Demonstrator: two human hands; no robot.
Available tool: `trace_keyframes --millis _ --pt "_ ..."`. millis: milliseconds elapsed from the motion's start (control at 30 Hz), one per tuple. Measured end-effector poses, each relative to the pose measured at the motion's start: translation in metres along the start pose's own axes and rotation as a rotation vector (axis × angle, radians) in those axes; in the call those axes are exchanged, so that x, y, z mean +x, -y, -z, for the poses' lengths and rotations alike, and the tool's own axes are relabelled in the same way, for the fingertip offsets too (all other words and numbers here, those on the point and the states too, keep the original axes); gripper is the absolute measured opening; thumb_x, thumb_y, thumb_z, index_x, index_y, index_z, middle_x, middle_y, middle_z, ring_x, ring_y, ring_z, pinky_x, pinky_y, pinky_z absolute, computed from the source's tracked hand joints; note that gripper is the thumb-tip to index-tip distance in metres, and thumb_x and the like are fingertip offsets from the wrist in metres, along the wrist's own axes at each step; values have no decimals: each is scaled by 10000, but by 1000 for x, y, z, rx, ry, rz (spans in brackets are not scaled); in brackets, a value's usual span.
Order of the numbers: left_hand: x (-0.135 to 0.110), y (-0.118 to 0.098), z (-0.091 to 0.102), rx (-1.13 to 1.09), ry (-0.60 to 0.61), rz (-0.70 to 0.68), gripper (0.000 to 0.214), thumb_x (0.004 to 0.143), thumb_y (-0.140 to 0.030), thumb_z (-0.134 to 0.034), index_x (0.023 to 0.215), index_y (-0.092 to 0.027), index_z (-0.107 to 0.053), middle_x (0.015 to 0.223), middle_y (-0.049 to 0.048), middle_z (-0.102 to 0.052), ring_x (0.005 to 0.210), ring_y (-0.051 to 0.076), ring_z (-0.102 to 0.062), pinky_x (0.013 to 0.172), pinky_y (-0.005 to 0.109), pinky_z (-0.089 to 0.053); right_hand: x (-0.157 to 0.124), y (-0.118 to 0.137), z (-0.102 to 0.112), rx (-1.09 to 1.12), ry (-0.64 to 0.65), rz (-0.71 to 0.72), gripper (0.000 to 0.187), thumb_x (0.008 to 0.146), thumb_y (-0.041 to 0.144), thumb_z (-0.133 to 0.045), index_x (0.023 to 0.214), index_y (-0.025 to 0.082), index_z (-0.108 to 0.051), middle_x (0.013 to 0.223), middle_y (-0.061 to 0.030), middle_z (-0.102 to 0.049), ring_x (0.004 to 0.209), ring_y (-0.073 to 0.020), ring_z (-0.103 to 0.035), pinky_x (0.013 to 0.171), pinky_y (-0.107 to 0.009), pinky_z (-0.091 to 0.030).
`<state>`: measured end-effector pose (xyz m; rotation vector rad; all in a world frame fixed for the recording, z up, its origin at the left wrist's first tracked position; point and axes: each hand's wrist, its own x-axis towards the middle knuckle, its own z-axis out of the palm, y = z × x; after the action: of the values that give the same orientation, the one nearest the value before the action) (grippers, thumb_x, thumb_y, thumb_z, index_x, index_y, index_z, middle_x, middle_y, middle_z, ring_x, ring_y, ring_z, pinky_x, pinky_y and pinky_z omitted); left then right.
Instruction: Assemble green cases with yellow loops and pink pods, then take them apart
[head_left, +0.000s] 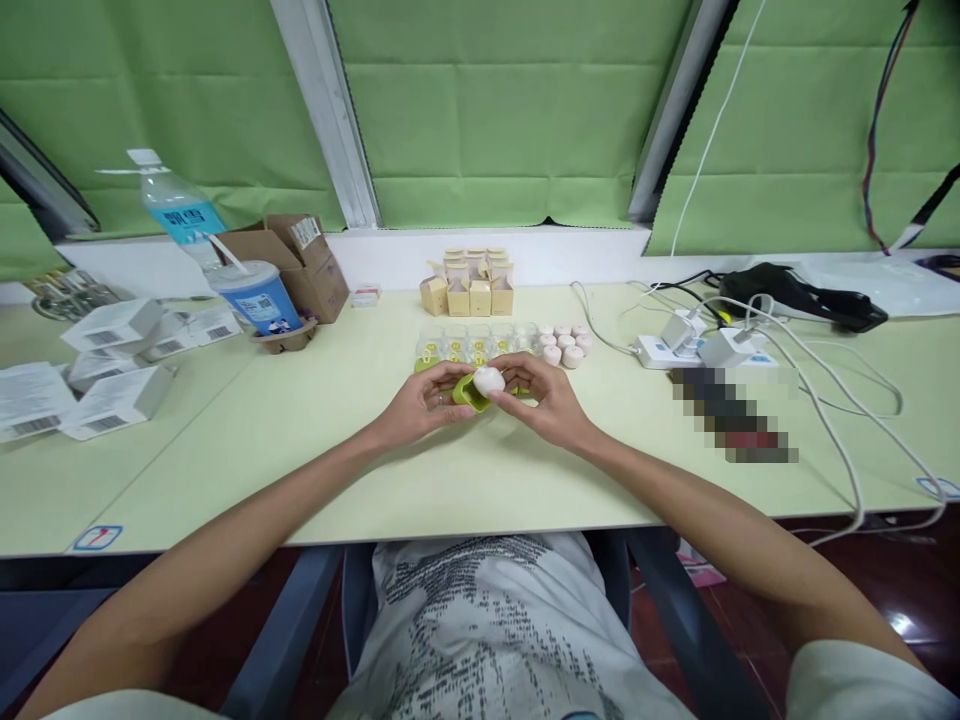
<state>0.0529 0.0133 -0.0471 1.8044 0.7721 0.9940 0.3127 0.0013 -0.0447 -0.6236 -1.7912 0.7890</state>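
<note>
Above the near half of the table (pixel 480 490), I have both hands close together over the work, seen from far off through the head view. The left hand (pixel 420 408) pinches a green case (pixel 466 394) between thumb and fingers, its hollow side tipped toward the right hand (pixel 547 400). The right fingers are closed on a white piece (pixel 489 380), which sits at the mouth of the case. I can't tell from here whether it is part-way in or only against the rim.

What worries me most is the white piece: it looks round and smooth, so a loose or off-centre pinch could let it slip out and roll. If it meets the rim at a slant, pushing harder could jam it or twist the case out of the left fingers. Squeezing the case too tightly might pinch its opening narrower, if the wall is soft.

Just beyond the hands stand the clear cups (pixel 469 338), with the pink pieces (pixel 566 345) close beside them on the right. A knuckle moving forward could knock either group, and a rolling pink piece might scatter its neighbours. The small boxes (pixel 480 292) stand farther back, and the power strip (pixel 652 352) lies well to the right, so I judge both safer from a stray bump.
</note>
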Motion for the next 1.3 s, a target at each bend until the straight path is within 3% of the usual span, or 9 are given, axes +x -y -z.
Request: trace_keyframes --millis 167,400,533,633,767,1067,1300 --pt "1 0 0 -41 4 20 736 816 -655 -986 1352 -201 -765 1431 160 -791 1269 335 -785 1101 479 -668 0 3 1 -65 12 23 488 985 665 -834 1257 261 -805 1037 -66 -800 855 -207 -740 807 -384 -675" --pt "0 -5 -3 -110 44 40 709 841 -650 -971 1363 -203 -798 1383 138 -795 1187 322 -801 976 459 -731 3 3 4 -2 58 -4 467 989 674 -829 1170 244 -826 1089 -74 -852 915 -216 -803 845 -370 -671" --pt "0 -6 -5 -100 65 22 698 863 -663 -950 1358 -189 -815 1349 146 -803 1175 321 -798 958 456 -737 4 2 7 -36 86 24 463 1015 678 -796 1154 237 -828 1007 -59 -842 868 -204 -786 812 -351 -655" --pt "0 -4 -5 -94 56 2 676 869 -646 -954 1351 -191 -827 1352 147 -800 1159 305 -795 949 435 -730 4 2 9 -89 98 75 461 1046 679 -756 1154 237 -833 959 -54 -823 873 -207 -780 816 -350 -647" --pt "-1 -4 -4 -82 70 -34 619 904 -617 -937 1352 -201 -842 1334 144 -798 1161 290 -787 968 418 -714 4 -1 11 -162 113 138 462 1075 676 -718 1199 246 -833 1054 -80 -848 930 -222 -791 834 -362 -652" --pt "-1 -4 -4 21 46 -112 574 929 -596 -923 1351 -211 -860 1231 143 -805 1123 276 -778 934 367 -680 2 -11 10 -356 92 463 313 1157 427 -674 1340 206 -801 979 -75 -815 833 -194 -741 769 -326 -611" --pt "0 10 -3 -12 -29 -149 639 785 -528 -1051 1307 -216 -858 1336 149 -825 1159 281 -809 1003 390 -674 -3 -13 0 -303 54 311 388 1150 507 -674 1356 213 -822 990 -78 -793 842 -195 -744 750 -338 -660"
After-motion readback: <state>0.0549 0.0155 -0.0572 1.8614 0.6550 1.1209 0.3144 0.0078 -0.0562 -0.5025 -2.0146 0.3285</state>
